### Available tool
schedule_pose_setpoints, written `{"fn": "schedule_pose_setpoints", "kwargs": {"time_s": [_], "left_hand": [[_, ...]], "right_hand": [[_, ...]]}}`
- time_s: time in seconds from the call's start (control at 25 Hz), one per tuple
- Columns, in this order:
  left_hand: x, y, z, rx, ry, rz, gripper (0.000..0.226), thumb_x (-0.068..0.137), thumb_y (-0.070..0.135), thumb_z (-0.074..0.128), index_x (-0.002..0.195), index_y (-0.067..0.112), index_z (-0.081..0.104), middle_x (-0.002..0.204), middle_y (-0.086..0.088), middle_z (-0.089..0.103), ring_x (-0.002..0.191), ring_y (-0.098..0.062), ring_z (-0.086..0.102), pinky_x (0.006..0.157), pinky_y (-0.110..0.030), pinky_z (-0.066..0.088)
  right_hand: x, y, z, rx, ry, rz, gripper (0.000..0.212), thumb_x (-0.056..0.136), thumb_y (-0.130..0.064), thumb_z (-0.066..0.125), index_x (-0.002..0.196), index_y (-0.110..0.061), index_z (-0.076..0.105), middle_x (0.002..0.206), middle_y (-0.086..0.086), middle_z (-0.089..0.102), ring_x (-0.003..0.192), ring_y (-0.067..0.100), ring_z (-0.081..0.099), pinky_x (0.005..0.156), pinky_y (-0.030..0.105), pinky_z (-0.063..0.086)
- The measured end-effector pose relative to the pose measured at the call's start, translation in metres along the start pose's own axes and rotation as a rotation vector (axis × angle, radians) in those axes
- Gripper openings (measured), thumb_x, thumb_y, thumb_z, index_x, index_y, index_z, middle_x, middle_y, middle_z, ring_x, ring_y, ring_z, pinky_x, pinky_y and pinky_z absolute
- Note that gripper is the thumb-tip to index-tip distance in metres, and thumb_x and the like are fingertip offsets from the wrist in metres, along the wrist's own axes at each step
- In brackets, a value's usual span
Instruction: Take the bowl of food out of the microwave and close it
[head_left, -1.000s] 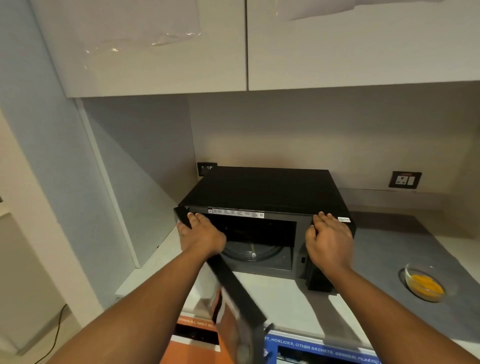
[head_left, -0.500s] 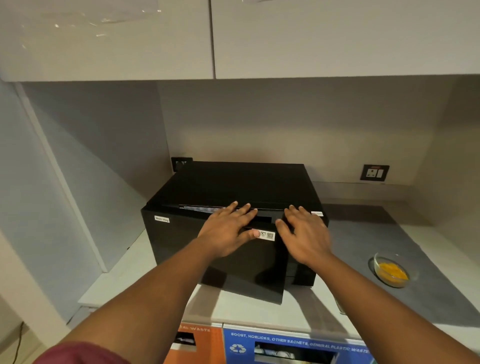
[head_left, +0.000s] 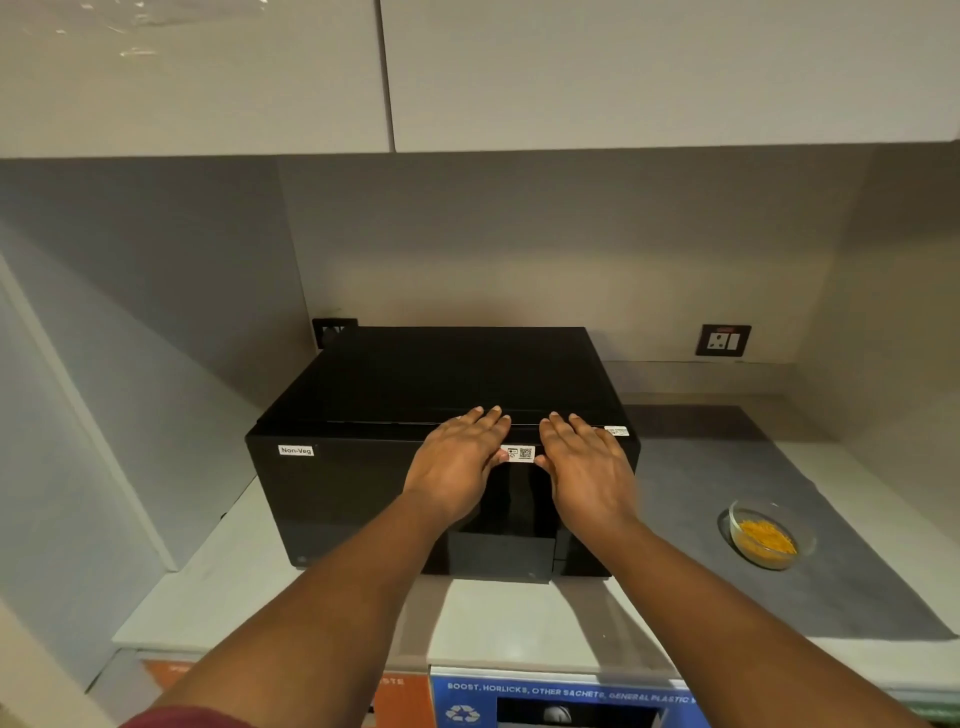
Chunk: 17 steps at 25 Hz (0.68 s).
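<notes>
Left hand: the left hand (head_left: 457, 462) is lying flat, fingers spread, on the upper front of the microwave (head_left: 441, 415), likely pressing the door home
Right hand: the right hand (head_left: 587, 467) is lying flat beside it, gripping nothing
Bowl: the bowl (head_left: 769, 535) of yellow food is sitting on the counter (head_left: 519, 613), well right of the microwave
Hidden: the door latch and controls are showing only as black gloss; whether the door is fully shut is hard to tell
</notes>
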<state>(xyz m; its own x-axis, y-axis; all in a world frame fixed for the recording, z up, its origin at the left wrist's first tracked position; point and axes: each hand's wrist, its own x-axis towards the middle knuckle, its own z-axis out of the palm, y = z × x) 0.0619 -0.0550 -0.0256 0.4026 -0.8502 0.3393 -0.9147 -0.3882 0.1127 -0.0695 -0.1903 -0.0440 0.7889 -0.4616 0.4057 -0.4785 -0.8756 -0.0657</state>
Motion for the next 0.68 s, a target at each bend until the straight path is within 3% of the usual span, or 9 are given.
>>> {"fn": "schedule_pose_setpoints", "kwargs": {"time_s": [0.48, 0.68], "left_hand": [[0.005, -0.002, 0.004, -0.027, 0.031, -0.001, 0.052, 0.108, 0.026, 0.048, 0.158, 0.023, 0.036, 0.167, 0.001, 0.036, 0.157, -0.015, 0.026, 0.129, -0.038, 0.023], [0.004, 0.003, -0.013, -0.052, -0.087, -0.013, 0.067, 0.103, 0.002, 0.048, 0.162, 0.021, 0.025, 0.172, 0.000, 0.023, 0.160, -0.016, 0.015, 0.130, -0.038, 0.017]], "right_hand": [[0.006, -0.003, 0.001, -0.024, 0.005, 0.027, 0.049, 0.105, -0.032, 0.050, 0.151, -0.015, 0.045, 0.157, 0.007, 0.049, 0.149, 0.026, 0.038, 0.121, 0.044, 0.029], [-0.004, -0.003, -0.011, 0.019, -0.030, -0.009, 0.055, 0.108, -0.030, 0.041, 0.159, -0.017, 0.027, 0.168, 0.005, 0.031, 0.156, 0.023, 0.021, 0.125, 0.042, 0.017]]}}
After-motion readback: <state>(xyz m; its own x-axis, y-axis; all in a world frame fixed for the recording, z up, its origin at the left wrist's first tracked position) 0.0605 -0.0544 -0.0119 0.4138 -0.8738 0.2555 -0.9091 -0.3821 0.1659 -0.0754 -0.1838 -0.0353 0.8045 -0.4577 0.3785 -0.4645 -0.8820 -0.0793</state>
